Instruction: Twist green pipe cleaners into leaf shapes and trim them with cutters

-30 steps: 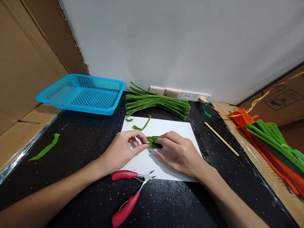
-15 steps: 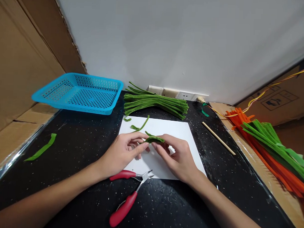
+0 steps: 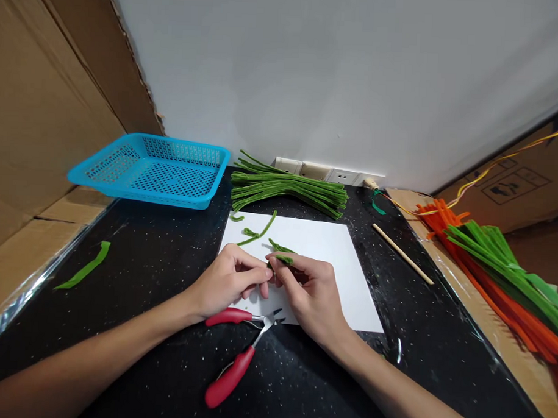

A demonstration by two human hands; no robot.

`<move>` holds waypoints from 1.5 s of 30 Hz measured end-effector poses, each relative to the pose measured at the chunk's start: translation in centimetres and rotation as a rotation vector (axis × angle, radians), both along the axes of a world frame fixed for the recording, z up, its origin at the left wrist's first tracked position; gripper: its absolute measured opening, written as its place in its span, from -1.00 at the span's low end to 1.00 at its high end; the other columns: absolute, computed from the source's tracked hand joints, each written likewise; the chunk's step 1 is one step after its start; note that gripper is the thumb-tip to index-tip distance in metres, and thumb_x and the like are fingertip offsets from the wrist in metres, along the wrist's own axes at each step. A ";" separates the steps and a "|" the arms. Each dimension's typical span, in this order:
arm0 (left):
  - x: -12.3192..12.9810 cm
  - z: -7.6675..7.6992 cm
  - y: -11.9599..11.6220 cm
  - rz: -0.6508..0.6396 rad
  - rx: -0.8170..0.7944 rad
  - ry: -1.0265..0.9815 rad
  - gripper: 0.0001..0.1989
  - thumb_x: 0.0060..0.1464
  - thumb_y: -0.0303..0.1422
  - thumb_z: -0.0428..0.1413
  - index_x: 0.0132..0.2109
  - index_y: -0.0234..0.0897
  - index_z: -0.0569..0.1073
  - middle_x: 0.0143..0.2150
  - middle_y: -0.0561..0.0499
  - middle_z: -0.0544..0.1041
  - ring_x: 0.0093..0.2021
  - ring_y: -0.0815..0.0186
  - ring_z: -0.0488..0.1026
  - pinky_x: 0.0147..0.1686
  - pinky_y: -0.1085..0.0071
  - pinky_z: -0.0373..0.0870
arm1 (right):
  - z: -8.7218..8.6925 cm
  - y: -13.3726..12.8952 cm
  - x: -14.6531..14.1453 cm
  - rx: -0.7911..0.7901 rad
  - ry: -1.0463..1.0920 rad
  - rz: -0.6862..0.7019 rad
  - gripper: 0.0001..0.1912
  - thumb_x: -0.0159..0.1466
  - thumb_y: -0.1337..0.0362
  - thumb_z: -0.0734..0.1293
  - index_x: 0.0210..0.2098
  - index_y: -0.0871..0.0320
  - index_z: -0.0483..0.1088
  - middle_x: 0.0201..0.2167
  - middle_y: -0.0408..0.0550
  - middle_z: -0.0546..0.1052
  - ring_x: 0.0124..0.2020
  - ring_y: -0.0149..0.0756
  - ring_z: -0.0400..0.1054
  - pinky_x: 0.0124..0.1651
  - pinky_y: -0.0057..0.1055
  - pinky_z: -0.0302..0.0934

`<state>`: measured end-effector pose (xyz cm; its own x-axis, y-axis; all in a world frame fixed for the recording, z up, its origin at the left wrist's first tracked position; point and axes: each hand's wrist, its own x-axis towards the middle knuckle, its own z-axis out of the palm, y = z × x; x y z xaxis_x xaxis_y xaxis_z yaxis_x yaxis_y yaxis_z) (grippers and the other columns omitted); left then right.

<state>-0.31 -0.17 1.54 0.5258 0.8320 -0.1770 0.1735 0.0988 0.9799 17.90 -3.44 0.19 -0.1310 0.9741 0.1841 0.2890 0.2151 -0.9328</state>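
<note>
Over the middle of the paper (image 3: pixel 350 278), a short green piece (image 3: pixel 284 259) is held between the two hands. By the right hand (image 3: pixel 311 290) it is clasped between thumb and forefinger, and most of its visible part is framed there. By the left hand (image 3: pixel 234 282) its left end appears to be pinched, thumb against fingertips, so both hands are closed and occupied. The visible part is held roughly crosswise, its long axis close to parallel with the far edge of the paper. Its bulk is nearer to the right hand, while the left fingertips are held just beside the right ones, with only a narrow gap shown. Green strands (image 3: pixel 278 246) are seen just beyond the fingers, over the paper; whether they are joined to the held piece cannot be told.

On the left part of the paper, a looped stem (image 3: pixel 258 236) is laid aslant, its lower end near the left hand. The pliers (image 3: pixel 268 320) are laid across the near edge of the paper, jaws parted. Beyond the far edge, a bundle (image 3: pixel 289 188) is laid lengthwise.
</note>
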 end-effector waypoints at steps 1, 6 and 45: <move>0.0 0.0 0.0 0.000 -0.002 0.004 -0.62 0.20 -0.27 0.16 -0.50 -0.39 0.62 -0.70 0.10 0.28 -0.66 0.48 0.14 -0.62 0.51 0.06 | 0.1 0.0 0.0 0.005 -0.021 -0.008 -0.66 0.46 0.24 0.32 -0.43 0.18 0.56 -0.51 -0.11 0.53 -0.48 -0.37 0.27 -0.41 -0.43 0.15; 0.0 -0.2 0.0 -0.015 -0.008 0.010 -0.61 0.19 -0.25 0.17 -0.52 -0.40 0.62 -0.71 0.09 0.28 -0.67 0.49 0.16 -0.62 0.52 0.07 | 0.4 0.2 0.1 0.015 -0.073 -0.027 -0.62 0.46 0.26 0.31 -0.47 0.19 0.56 -0.48 -0.08 0.57 -0.46 -0.35 0.33 -0.39 -0.43 0.17; 0.6 -0.7 0.0 0.118 -0.012 -0.015 -0.71 0.17 -0.21 0.25 -0.37 -0.34 0.47 -0.55 0.09 0.45 -0.69 0.51 0.23 -0.72 0.58 0.13 | 0.1 1.1 1.2 -0.362 0.395 0.085 -0.53 0.22 -0.07 0.54 -0.50 0.17 0.44 -0.60 -0.05 0.58 -0.67 -0.34 0.42 -0.60 -0.44 0.36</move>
